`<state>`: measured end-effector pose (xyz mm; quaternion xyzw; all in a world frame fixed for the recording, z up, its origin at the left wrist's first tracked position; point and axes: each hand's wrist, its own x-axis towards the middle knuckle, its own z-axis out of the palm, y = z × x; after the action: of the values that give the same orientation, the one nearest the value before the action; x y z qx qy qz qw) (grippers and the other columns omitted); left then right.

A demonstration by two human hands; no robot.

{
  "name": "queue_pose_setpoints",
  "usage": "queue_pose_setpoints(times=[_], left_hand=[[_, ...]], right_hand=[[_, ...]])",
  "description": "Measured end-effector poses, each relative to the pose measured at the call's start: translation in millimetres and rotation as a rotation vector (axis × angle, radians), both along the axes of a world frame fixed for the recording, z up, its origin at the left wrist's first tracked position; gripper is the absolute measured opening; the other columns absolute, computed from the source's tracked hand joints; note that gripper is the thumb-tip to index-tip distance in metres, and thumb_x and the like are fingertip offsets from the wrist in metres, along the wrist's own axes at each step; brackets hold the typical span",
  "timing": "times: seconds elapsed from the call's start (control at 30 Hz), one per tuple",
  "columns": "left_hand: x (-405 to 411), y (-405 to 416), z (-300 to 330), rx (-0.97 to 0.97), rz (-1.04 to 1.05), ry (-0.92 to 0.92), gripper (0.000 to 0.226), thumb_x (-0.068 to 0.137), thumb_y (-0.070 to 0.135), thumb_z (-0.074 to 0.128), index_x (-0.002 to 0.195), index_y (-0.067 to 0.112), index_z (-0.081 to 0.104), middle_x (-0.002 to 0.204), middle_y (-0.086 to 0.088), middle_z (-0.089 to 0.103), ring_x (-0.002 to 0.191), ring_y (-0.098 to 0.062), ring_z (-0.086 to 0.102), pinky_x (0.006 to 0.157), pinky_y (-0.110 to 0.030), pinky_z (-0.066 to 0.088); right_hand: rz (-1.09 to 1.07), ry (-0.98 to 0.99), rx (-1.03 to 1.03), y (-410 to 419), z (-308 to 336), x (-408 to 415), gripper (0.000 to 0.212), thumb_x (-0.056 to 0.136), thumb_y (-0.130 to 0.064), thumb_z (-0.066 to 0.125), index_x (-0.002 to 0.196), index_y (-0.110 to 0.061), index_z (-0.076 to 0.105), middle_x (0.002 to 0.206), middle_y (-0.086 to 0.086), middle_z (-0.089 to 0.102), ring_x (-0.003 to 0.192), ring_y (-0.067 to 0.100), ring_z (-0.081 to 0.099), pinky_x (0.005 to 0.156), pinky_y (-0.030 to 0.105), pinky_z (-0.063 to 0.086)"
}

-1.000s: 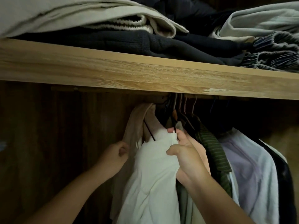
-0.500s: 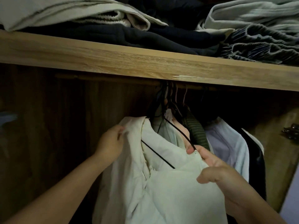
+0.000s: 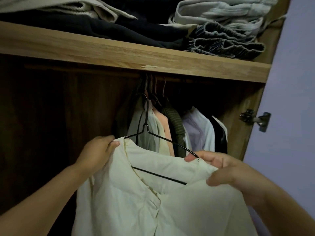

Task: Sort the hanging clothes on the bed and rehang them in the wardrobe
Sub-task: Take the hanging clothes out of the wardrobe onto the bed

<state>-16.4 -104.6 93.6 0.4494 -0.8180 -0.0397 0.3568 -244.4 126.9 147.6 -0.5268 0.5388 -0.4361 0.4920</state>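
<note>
A cream button-front shirt on a black wire hanger is held out in front of the open wardrobe. My left hand grips the shirt's left shoulder. My right hand pinches the right shoulder where the hanger's end pokes out. The hanger's hook sits below the rail, level with the other hangers' necks. Behind it hang several garments: pale, peach, green-striped, lilac and black ones, bunched toward the right of the rail.
A wooden shelf crosses above the rail, stacked with folded dark and light clothes. The wardrobe's right side panel carries a metal hinge. The rail's left half is dark, with no garments visible there.
The cream shirt has come away from the bunched clothes and toward me. Both hands spread apart along its shoulders, and its hanger is now plainly visible.
</note>
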Motion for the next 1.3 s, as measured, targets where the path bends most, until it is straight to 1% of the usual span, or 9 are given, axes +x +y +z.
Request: queue_pose_setpoints(times=[0.13,0.2,0.27,0.33,0.43,0.8,1.0,1.17,1.3], left_hand=[[8.4,22.5,-8.5,-0.093,-0.035,0.093,0.031,0.096,0.028,0.044,0.070,0.014,0.050,0.061,-0.001,0.050,0.061,-0.018,0.049,0.054,-0.031,0.032],[15.0,37.5,-11.1,-0.120,-0.079,0.133,0.032,0.095,0.027,0.045,0.068,0.011,0.051,0.057,-0.002,0.049,0.056,-0.019,0.048,0.051,-0.030,0.030],[22.2,55.3,-12.2,-0.143,-0.128,0.172,0.034,0.094,0.026,0.048,0.063,0.013,0.048,0.052,-0.001,0.047,0.052,-0.021,0.048,0.049,-0.030,0.027],[29.4,73.2,-12.1,-0.160,-0.163,0.197,0.037,0.094,0.026,0.050,0.058,0.020,0.040,0.049,0.002,0.043,0.050,-0.022,0.045,0.053,-0.031,0.024],[36.5,96.5,-11.6,-0.163,-0.247,0.215,0.033,0.093,0.029,0.049,0.062,0.020,0.045,0.050,0.006,0.041,0.053,-0.022,0.045,0.057,-0.030,0.027],[28.7,205.3,-5.8,-0.135,-0.560,0.264,0.043,0.090,0.038,0.048,0.059,0.009,0.051,0.049,-0.003,0.047,0.055,-0.028,0.045,0.053,-0.035,0.031],[15.2,287.3,-14.8,-0.078,-0.711,0.260,0.031,0.090,0.023,0.056,0.062,0.009,0.055,0.052,-0.007,0.050,0.055,-0.026,0.041,0.052,-0.034,0.027],[11.4,372.3,-28.7,-0.044,-0.896,0.275,0.035,0.092,0.027,0.056,0.067,0.004,0.058,0.055,-0.009,0.054,0.058,-0.028,0.045,0.054,-0.036,0.029],[16.3,444.0,-35.2,-0.030,-1.031,0.275,0.049,0.083,0.043,0.042,0.067,0.001,0.060,0.059,-0.017,0.059,0.061,-0.036,0.053,0.059,-0.039,0.039]], right_hand=[[-0.161,0.300,-0.039,32.6,0.0,12.9,0.058,0.086,0.010,0.053,0.123,-0.034,0.057,0.109,0.000,0.071,0.101,0.024,0.067,0.091,0.036,0.052],[-0.329,0.585,-0.074,50.7,-5.4,26.1,0.041,0.088,-0.003,0.059,0.115,-0.034,0.061,0.098,-0.010,0.072,0.089,0.008,0.067,0.083,0.021,0.051],[-0.497,0.731,-0.138,70.1,-12.9,41.8,0.020,0.086,-0.009,0.064,0.087,-0.028,0.068,0.074,-0.015,0.068,0.065,-0.002,0.060,0.062,0.008,0.043],[-0.647,0.761,-0.200,90.3,-22.6,57.6,0.025,0.083,-0.007,0.066,0.068,-0.026,0.065,0.054,-0.018,0.059,0.052,-0.003,0.052,0.052,0.008,0.038],[-0.829,0.765,-0.239,122.0,-36.9,79.9,0.030,0.080,-0.005,0.067,0.061,-0.027,0.062,0.044,-0.018,0.052,0.049,-0.003,0.048,0.051,0.010,0.037],[-1.112,0.911,-0.172,269.7,-48.7,142.7,0.035,0.080,-0.006,0.066,0.064,-0.036,0.057,0.056,-0.019,0.055,0.060,0.005,0.046,0.057,0.017,0.034],[-1.232,0.958,-0.108,368.1,-50.7,185.7,0.022,0.078,-0.005,0.070,0.073,-0.026,0.064,0.070,0.004,0.066,0.071,0.022,0.057,0.066,0.029,0.043],[-1.368,0.983,-0.008,460.3,-59.6,231.9,0.033,0.079,-0.007,0.068,0.069,-0.037,0.057,0.070,-0.010,0.063,0.067,0.008,0.054,0.059,0.017,0.038],[-1.496,0.981,0.095,531.0,-64.6,277.3,0.019,0.080,-0.007,0.069,0.076,-0.024,0.064,0.066,-0.003,0.064,0.067,0.013,0.055,0.063,0.027,0.041]])
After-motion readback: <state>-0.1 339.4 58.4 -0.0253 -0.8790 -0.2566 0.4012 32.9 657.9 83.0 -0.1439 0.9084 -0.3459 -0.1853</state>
